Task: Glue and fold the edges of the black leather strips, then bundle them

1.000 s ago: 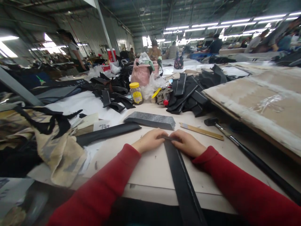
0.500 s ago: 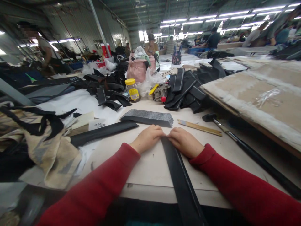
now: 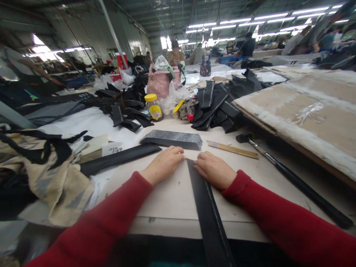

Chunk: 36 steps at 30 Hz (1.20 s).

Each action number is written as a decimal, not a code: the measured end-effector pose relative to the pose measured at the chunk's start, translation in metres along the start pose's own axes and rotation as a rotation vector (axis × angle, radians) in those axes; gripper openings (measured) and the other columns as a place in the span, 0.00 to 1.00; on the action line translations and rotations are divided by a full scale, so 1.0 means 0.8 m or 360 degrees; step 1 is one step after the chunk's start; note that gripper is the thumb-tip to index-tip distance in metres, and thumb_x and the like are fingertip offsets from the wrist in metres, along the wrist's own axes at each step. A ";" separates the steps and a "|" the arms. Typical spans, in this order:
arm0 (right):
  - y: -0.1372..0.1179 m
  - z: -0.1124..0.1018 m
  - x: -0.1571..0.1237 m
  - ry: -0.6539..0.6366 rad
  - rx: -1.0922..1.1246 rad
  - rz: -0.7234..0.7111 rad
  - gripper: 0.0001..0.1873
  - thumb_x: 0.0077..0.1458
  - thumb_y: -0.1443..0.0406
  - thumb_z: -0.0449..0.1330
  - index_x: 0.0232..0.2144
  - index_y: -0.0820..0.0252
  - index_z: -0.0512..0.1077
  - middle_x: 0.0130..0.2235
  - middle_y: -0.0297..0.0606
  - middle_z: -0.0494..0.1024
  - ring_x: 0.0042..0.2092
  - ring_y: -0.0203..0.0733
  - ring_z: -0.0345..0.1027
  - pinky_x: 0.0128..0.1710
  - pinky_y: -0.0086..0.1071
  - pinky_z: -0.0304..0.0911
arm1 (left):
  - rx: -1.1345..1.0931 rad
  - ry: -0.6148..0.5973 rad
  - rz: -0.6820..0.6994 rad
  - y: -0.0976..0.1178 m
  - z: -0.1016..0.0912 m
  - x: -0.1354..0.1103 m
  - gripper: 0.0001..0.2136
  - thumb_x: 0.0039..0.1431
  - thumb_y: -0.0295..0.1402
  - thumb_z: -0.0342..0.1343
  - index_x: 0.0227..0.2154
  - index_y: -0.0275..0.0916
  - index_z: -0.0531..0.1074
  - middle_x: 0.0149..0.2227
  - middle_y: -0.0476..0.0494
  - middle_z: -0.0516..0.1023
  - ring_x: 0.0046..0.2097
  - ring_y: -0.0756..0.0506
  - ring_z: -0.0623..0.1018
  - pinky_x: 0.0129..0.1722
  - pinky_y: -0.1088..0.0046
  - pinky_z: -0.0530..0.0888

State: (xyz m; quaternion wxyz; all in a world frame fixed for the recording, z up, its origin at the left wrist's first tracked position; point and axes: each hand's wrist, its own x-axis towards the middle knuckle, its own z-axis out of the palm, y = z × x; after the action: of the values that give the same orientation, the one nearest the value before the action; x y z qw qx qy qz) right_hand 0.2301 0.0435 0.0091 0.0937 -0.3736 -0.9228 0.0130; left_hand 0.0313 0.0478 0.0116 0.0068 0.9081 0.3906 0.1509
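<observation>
Strip (image 3: 204, 200) end between left hand (image 3: 164, 164), right hand (image 3: 214, 171).

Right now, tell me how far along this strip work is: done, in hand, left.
Looks done: a squared stack of grey pieces beyond the hands, and a long dark strip set aside to its left. In hand: the left hand and right hand press at the far end of a black strip that hangs over the table edge. Probably left: the loose heap of black pieces further back.
</observation>
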 end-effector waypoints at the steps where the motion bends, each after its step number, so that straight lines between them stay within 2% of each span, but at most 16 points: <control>1: 0.001 0.002 0.000 0.0007 0.0023 0.0003 0.13 0.59 0.67 0.48 0.29 0.64 0.71 0.33 0.43 0.69 0.38 0.43 0.61 0.40 0.36 0.61 | -0.0062 0.0037 -0.0017 0.006 0.000 0.005 0.12 0.57 0.22 0.45 0.40 0.36 0.69 0.44 0.42 0.70 0.47 0.45 0.68 0.48 0.65 0.68; 3: 0.004 0.005 -0.001 0.0034 0.0105 0.0011 0.12 0.58 0.69 0.48 0.30 0.64 0.72 0.34 0.44 0.69 0.40 0.43 0.62 0.42 0.37 0.60 | -0.0214 0.0086 -0.0029 0.018 0.007 0.013 0.15 0.57 0.22 0.46 0.46 0.37 0.65 0.47 0.42 0.69 0.49 0.45 0.68 0.50 0.65 0.67; 6: 0.012 0.009 -0.002 0.0086 0.0288 0.0001 0.12 0.56 0.71 0.49 0.36 0.64 0.72 0.38 0.45 0.71 0.43 0.43 0.62 0.45 0.38 0.59 | -0.0363 0.0047 -0.0072 0.029 0.023 0.018 0.17 0.57 0.23 0.47 0.51 0.37 0.60 0.49 0.41 0.69 0.51 0.45 0.68 0.52 0.64 0.66; 9: 0.028 0.007 -0.003 0.0088 0.0542 0.0045 0.12 0.55 0.71 0.49 0.36 0.62 0.73 0.37 0.43 0.73 0.41 0.41 0.65 0.44 0.35 0.60 | -0.0375 -0.0009 -0.0142 0.032 0.032 0.015 0.15 0.58 0.24 0.48 0.49 0.35 0.62 0.48 0.40 0.69 0.49 0.46 0.68 0.52 0.66 0.66; 14: 0.056 0.002 -0.009 0.0079 0.0938 0.0371 0.12 0.53 0.69 0.52 0.37 0.63 0.73 0.38 0.40 0.76 0.40 0.40 0.68 0.43 0.34 0.62 | -0.0296 -0.0060 -0.0145 0.034 0.027 0.013 0.12 0.58 0.24 0.47 0.45 0.35 0.65 0.43 0.42 0.71 0.45 0.46 0.69 0.48 0.68 0.68; 16: 0.059 0.003 -0.012 0.0066 0.0983 0.0353 0.11 0.52 0.70 0.52 0.36 0.63 0.73 0.37 0.40 0.76 0.40 0.40 0.68 0.43 0.34 0.62 | -0.0291 -0.0058 -0.0114 0.035 0.026 0.014 0.10 0.59 0.24 0.47 0.43 0.36 0.66 0.41 0.43 0.71 0.44 0.46 0.69 0.47 0.68 0.68; 21: 0.053 0.007 -0.013 0.0102 0.0912 0.0215 0.12 0.48 0.74 0.52 0.33 0.61 0.73 0.34 0.36 0.75 0.37 0.37 0.67 0.41 0.32 0.61 | -0.0311 -0.0020 -0.0082 0.034 0.028 0.014 0.09 0.59 0.24 0.46 0.41 0.37 0.67 0.40 0.44 0.71 0.44 0.47 0.69 0.47 0.69 0.68; 29: 0.051 0.006 -0.013 0.0099 0.0773 0.0047 0.14 0.47 0.76 0.50 0.31 0.60 0.73 0.34 0.37 0.73 0.38 0.37 0.66 0.42 0.31 0.61 | -0.0245 -0.0038 -0.0040 0.033 0.030 0.013 0.10 0.60 0.25 0.43 0.39 0.37 0.68 0.40 0.44 0.70 0.44 0.47 0.68 0.46 0.70 0.67; 36: 0.023 -0.009 -0.015 -0.0081 0.0194 -0.0021 0.12 0.51 0.75 0.49 0.30 0.63 0.72 0.34 0.43 0.71 0.38 0.43 0.62 0.39 0.35 0.60 | -0.0070 -0.0158 0.0049 0.036 0.022 0.015 0.10 0.60 0.24 0.42 0.37 0.35 0.69 0.38 0.43 0.69 0.42 0.46 0.67 0.44 0.70 0.68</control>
State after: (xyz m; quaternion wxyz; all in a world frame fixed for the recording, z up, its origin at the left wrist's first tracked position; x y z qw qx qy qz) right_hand 0.2530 0.0480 0.0127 0.0929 -0.3605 -0.9248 0.0780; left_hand 0.0643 0.0383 0.0019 0.0438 0.9199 0.3725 0.1141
